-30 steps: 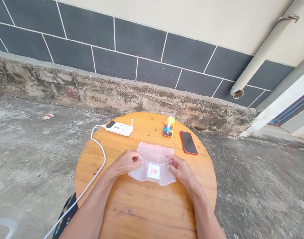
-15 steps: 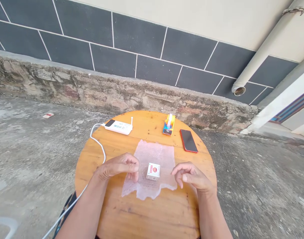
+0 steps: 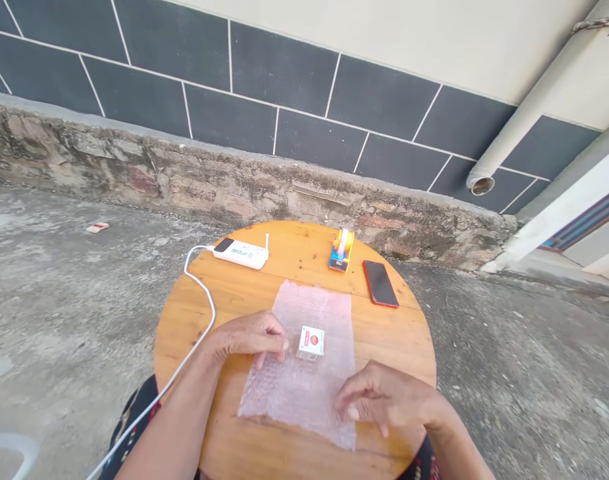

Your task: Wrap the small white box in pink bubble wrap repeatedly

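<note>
A sheet of translucent pinkish bubble wrap [image 3: 312, 393] lies spread on the round wooden table [image 3: 264, 443]. On it sits a small white box [image 3: 311, 343] with red print. My left hand [image 3: 259, 339] is by the sheet's left edge, just left of the box. Its thumb and forefinger are closed together, with the lower fingers down at the sheet; anything in the pinch is hidden. Over the sheet's near right edge, my right hand [image 3: 377, 398] has its fingers bent but apart, fingertips at the wrap. Neither hand touches the box.
A white device [image 3: 240, 253] with a small antenna and a white cable [image 3: 209, 297] lies at the back left. Behind the sheet stands a yellow and blue tape dispenser [image 3: 341, 251]. A red-edged phone [image 3: 380, 283] lies at the right. A stone-based wall runs behind the table.
My right hand has moved down, toward me, to the sheet's near right edge. The sheet's crumpled near edge now lies flatter and reaches closer to me. My left hand stays about where it was.
</note>
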Tool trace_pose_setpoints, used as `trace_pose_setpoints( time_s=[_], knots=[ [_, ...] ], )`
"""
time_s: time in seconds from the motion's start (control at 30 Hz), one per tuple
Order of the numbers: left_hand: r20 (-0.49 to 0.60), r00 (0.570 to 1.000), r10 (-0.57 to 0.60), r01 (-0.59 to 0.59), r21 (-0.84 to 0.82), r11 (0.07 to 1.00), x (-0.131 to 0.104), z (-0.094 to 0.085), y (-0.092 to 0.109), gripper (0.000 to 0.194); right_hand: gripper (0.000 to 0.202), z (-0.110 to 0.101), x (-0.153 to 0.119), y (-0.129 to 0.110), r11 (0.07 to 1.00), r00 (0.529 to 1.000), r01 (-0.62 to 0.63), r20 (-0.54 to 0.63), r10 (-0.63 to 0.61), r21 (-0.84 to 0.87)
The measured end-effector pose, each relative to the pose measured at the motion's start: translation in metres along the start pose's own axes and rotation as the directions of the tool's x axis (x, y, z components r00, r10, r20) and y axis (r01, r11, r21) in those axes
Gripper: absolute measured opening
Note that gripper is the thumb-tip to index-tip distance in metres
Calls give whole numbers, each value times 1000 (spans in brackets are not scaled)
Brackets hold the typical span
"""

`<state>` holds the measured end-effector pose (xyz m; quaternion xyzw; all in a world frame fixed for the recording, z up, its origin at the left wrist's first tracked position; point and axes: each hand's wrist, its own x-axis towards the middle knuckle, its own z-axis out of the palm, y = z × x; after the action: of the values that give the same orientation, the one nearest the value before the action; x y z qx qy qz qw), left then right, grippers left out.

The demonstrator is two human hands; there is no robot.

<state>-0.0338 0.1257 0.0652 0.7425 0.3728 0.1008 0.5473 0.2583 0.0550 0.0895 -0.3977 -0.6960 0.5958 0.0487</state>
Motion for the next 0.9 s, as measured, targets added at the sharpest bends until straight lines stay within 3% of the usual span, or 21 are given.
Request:
trace_pose_setpoints(
  time_s=[0.1,0.27,0.43,0.5,0.6,0.67,0.77,0.83,0.9],
  knots=[
    [-11,1000,4,-4,16,1000,0,0,-1,25,26,13,-6,6,998,997,-3,-73,-2,-65],
    [-19,1000,-1,1,36,999,0,0,-2,26,24,30,-4,7,965,971,113,-182,-158,-235],
    [-17,999,-33,32,-34,999,2,2,-7,26,24,31,-4,12,939,959,65,-239,-152,-337],
    [-3,999,-43,43,-71,997,4,3,-9,24,23,26,-1,13,929,926,24,-342,-160,-369],
    [11,998,-55,55,-95,994,8,4,-10,23,17,20,13,8,909,805,-33,-550,-222,-415],
    [17,998,-54,56,-97,994,9,4,-10,23,33,18,28,2,876,737,-15,-597,-317,-483],
    [28,998,-53,55,-95,994,10,3,-10,24,61,20,52,-7,823,727,19,-557,-402,-568],
    [25,998,-54,56,-92,994,10,3,-10,26,63,22,60,-8,817,731,4,-556,-396,-577],
    [21,999,-49,51,-92,994,9,4,-9,26,60,20,56,-4,830,701,-11,-596,-391,-558]
  ],
)
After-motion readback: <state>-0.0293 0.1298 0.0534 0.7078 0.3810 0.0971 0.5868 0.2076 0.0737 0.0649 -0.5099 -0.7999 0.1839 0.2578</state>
